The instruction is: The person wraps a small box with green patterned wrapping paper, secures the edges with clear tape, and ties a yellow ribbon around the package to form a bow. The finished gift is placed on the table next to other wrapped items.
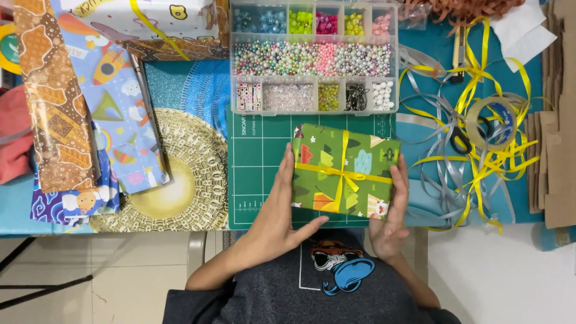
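A box wrapped in green patterned paper (324, 174) lies on the green cutting mat (258, 150), tied crosswise with yellow ribbon and a small bow (345, 177). My left hand (279, 216) grips the box along its left side, thumb under the near edge. On the opposite side, my right hand (393, 210) holds the box's right side, fingers against its edge. The box sits tilted slightly clockwise between both hands.
A clear compartment box of coloured beads (314, 57) stands behind the gift. Loose yellow and silver ribbons (480, 150), a tape roll (495, 120) and black scissors (462, 141) lie right. Wrapping-paper sheets (114, 108) and a round woven mat (180, 180) are left; cardboard pieces (555, 156) far right.
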